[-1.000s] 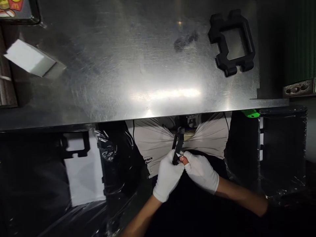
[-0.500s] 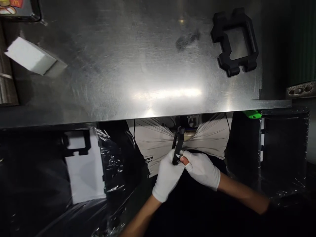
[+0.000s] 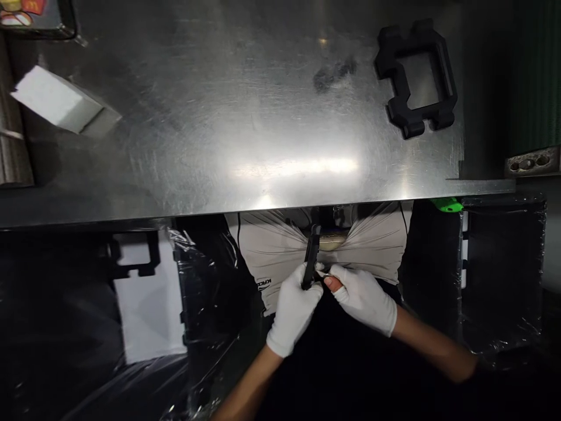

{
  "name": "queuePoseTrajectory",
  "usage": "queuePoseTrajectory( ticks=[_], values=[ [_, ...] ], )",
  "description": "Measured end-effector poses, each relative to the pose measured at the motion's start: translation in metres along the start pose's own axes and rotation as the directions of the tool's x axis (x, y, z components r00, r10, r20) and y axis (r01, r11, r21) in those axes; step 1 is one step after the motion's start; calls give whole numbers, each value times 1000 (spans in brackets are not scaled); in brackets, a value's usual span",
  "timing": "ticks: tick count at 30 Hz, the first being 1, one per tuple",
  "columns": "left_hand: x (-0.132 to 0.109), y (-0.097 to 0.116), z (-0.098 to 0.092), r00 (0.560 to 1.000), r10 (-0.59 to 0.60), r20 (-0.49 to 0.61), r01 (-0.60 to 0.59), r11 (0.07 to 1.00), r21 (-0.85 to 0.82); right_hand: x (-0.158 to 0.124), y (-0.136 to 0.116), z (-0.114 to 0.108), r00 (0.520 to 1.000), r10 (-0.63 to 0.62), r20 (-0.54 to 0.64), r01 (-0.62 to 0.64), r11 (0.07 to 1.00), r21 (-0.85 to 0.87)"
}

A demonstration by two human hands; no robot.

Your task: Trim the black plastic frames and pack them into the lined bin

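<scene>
My left hand point(image 3: 291, 307), in a white glove, is closed around the lower end of a black plastic frame part point(image 3: 311, 257), held edge-on in front of my body. My right hand point(image 3: 363, 296), gloved with the thumb bare, pinches a small pale blade point(image 3: 322, 273). The blade's tip points at the lower side of the black part; whether it touches is too small to tell. A similar black frame point(image 3: 397, 88), with a square opening and notched edges, lies on the metal table point(image 3: 263, 117) at the far right.
A white box point(image 3: 55, 99) stands on the table's left side, below a dark tray point(image 3: 39, 23). Left of my body, another black frame point(image 3: 153, 251) lies on a white sheet point(image 3: 151, 321) among black plastic-wrapped stacks. A green object point(image 3: 447, 204) is by the table's right front edge.
The black part has turned in my left hand and now shows more edge-on. My right hand has drawn slightly away to the right, so the blade shows more.
</scene>
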State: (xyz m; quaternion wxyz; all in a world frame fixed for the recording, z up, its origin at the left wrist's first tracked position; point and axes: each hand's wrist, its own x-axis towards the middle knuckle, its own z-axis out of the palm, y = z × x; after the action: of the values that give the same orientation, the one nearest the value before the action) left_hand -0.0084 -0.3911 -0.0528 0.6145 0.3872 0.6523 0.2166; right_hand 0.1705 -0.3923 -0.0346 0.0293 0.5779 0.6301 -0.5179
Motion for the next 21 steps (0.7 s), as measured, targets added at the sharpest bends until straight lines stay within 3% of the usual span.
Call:
queuePoseTrajectory(
  ticks=[2,5,7,10,12,13,14,15,16,17,18,20,21],
  values=[
    [4,4,-10,998,-17,52,16,1000,15,1,5,-12,988,-9,-153,13,1000,25],
    [14,11,-32,982,-5,191,-8,998,66,12,11,-32,916,-77,-395,75,997,-18],
    [21,15,-47,952,-10,305,-22,994,103,23,13,-44,915,-175,-363,160,985,-72],
    [28,18,-69,901,-73,427,-5,984,178,37,18,-55,950,-245,-194,234,969,-80],
    [25,18,-78,954,3,301,-72,973,221,41,22,-57,961,-199,-194,196,980,-35],
    [21,17,-81,985,95,142,-128,961,244,42,24,-56,961,-156,-229,161,987,7],
    [16,15,-82,979,197,-59,-176,949,261,42,25,-55,956,-107,-272,129,990,64],
    [9,12,-81,931,267,-251,-201,944,260,41,26,-52,947,-59,-315,105,986,131],
    [2,9,-77,885,276,-376,-198,952,232,41,26,-49,937,-13,-350,88,976,200],
    [-5,6,-72,876,226,-426,-168,971,168,40,24,-45,927,31,-374,75,961,266],
    [-10,3,-64,905,134,-404,-114,991,73,38,21,-40,917,71,-394,66,943,325],
    [-16,-1,-46,972,-65,-224,32,989,-145,34,12,-27,906,120,-406,60,914,402],
    [-15,-1,-37,983,-124,-138,87,964,-250,32,6,-20,908,127,-399,56,907,418]
  ],
)
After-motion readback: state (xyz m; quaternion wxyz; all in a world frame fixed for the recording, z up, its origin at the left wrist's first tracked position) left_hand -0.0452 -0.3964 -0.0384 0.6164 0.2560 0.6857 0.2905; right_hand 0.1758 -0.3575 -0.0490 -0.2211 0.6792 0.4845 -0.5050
